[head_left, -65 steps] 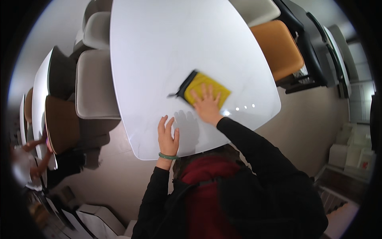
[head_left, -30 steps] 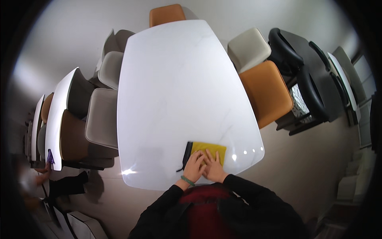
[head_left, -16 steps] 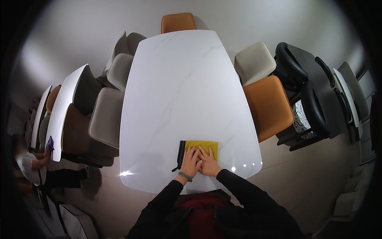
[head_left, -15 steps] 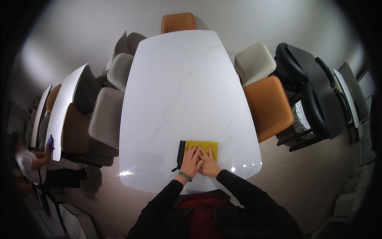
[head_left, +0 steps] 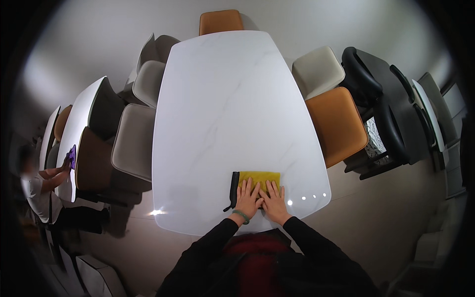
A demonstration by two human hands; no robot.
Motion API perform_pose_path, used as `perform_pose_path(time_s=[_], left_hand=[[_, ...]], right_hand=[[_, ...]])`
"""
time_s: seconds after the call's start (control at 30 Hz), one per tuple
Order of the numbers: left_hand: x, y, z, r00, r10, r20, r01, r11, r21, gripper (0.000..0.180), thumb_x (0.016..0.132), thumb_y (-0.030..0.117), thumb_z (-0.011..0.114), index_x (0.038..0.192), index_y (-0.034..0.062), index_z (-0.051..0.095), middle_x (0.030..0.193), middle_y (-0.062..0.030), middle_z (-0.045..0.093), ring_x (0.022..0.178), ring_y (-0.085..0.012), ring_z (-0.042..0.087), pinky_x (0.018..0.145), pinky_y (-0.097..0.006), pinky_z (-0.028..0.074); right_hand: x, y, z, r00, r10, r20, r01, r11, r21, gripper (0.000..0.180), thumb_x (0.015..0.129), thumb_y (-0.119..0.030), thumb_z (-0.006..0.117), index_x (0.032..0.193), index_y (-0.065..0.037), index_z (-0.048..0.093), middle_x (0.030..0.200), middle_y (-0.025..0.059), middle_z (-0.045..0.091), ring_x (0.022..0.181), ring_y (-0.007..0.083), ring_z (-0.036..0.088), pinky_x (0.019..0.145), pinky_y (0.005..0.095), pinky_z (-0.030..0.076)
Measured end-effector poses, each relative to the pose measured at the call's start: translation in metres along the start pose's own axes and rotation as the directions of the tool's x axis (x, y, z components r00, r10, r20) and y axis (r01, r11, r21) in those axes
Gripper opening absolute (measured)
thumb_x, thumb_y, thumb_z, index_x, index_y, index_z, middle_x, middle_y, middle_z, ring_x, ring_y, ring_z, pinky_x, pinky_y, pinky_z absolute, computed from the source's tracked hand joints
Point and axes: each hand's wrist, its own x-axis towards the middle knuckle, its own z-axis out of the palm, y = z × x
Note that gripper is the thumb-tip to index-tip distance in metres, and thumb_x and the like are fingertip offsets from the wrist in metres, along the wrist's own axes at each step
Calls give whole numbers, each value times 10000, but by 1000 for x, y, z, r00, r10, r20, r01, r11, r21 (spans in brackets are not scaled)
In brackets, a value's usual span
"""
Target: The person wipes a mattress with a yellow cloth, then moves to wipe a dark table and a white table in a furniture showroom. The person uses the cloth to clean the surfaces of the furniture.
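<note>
A yellow cloth with a black edge lies flat on the near end of a long white marble-look table. My left hand and my right hand rest side by side on the cloth's near part, palms down and fingers spread, pressing it to the tabletop. A green band circles my left wrist. Both sleeves are black.
Grey chairs line the table's left side, an orange chair and a grey one the right, another orange chair the far end. A second white table stands left, where another person holds a purple cloth. Black furniture is at the right.
My left hand came off the bare tabletop onto the cloth beside my right hand. The view pulled back from the table, and the cloth now lies square to the near edge.
</note>
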Motion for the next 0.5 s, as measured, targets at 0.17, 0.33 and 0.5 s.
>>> perform_pose_path(time_s=[0.17,0.33,0.5], left_hand=[[10,-1,4,1000,-2,11,0,990,139,658,966,463,418,1507,131,244,1572,-186,110,1452,-376,85,1099,-645,66],[44,-15,-7,1000,-20,9,18,970,243,658,969,474,400,1512,140,238,1590,-115,100,1465,-314,70,1107,-641,35],[56,-26,-8,999,41,-18,-36,973,229,679,959,469,426,1506,110,244,1586,-133,104,1458,-343,73,1127,-605,35]], right_hand=[[6,5,8,998,27,-50,-30,998,-61,546,905,-224,547,1430,-187,402,1527,164,240,1418,371,197,1093,651,141],[39,6,8,994,52,-101,-57,997,-47,536,914,-233,531,1434,-234,400,1534,154,241,1425,352,197,1095,648,135],[45,-2,8,977,193,-93,-186,980,77,560,899,-190,551,1437,-190,395,1543,156,218,1431,369,174,1114,616,114]])
